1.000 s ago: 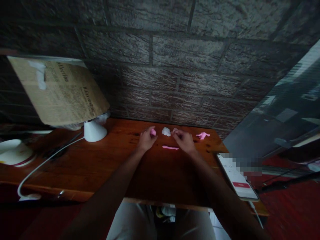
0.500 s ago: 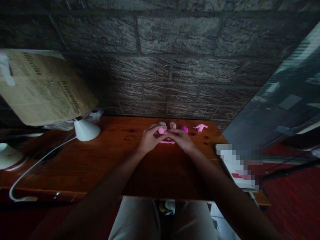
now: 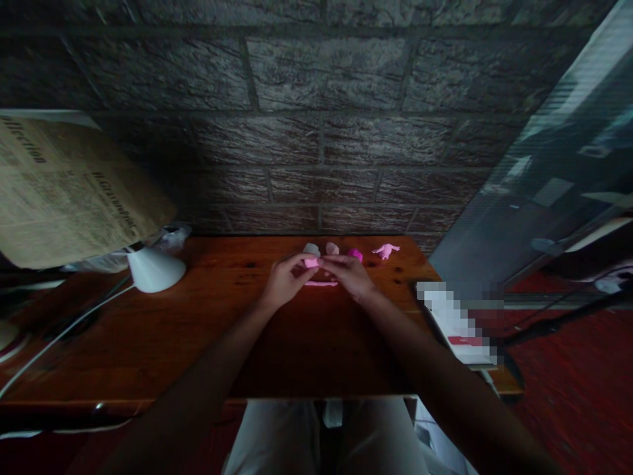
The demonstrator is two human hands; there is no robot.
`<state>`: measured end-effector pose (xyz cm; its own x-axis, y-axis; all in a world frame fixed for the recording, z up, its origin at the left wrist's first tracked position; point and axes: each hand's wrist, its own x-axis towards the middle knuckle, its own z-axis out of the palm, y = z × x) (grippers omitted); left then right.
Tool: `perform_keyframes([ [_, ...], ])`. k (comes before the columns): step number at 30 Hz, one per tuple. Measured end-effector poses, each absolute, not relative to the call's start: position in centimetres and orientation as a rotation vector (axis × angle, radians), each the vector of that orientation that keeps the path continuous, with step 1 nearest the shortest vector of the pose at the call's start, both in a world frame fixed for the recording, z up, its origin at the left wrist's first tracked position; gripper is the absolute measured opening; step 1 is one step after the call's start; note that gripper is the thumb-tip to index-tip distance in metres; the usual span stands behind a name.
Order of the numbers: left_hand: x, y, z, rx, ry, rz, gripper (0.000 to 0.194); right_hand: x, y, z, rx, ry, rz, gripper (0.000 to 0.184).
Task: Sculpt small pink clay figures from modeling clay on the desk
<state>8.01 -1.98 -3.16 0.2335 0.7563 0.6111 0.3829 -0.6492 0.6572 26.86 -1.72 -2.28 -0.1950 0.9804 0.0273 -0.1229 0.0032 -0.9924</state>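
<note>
My left hand [image 3: 285, 282] is closed round a lump of light pink modelling clay [image 3: 311, 262], pinched between thumb and fingers above the table. From the other side, my right hand [image 3: 349, 274] has its fingertips pressed together at the lump's right edge. Just below them a thin pink clay roll [image 3: 321, 284] lies crosswise on the wood. Behind my hands sit a grey lump [image 3: 311, 249], a pale pink lump [image 3: 332, 248] and a magenta lump [image 3: 355, 254], partly covered by my fingers. Farther right is a small pink clay figure [image 3: 386, 251] with limb-like ends.
The wooden table [image 3: 198, 343] runs up to a dark stone-block wall [image 3: 326, 72]. At left stands a white-based lamp [image 3: 157, 269] under a newspaper-print shade [image 3: 74, 188], with a white cable [image 3: 64, 333]. A blurred-out white item [image 3: 465, 330] lies at the right edge.
The whole view has shifted, so things sit slightly farther left. My hands stay together at the pink clay, and the roll beneath them shows more clearly.
</note>
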Motion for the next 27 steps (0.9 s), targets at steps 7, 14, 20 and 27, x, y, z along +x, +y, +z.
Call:
perform_keyframes([
  [7,8.3,-2.3,-2.9,2.227,1.08,1.416,0.02,26.8,-1.8,-2.3,-1.004,-1.279,1.376,0.041],
  [14,8.4,-2.6,-2.5,2.222,1.173,1.445,0.018,26.5,-1.0,-2.7,-0.95,-1.477,1.297,0.031],
  [20,7.9,-2.3,-2.6,2.259,1.371,1.39,0.017,26.5,-1.4,-1.9,-1.09,-1.765,0.77,0.023],
  [27,8.0,-1.7,-3.2,2.297,1.391,1.282,0.019,27.2,-1.7,-2.0,-1.166,-1.76,0.535,0.027],
])
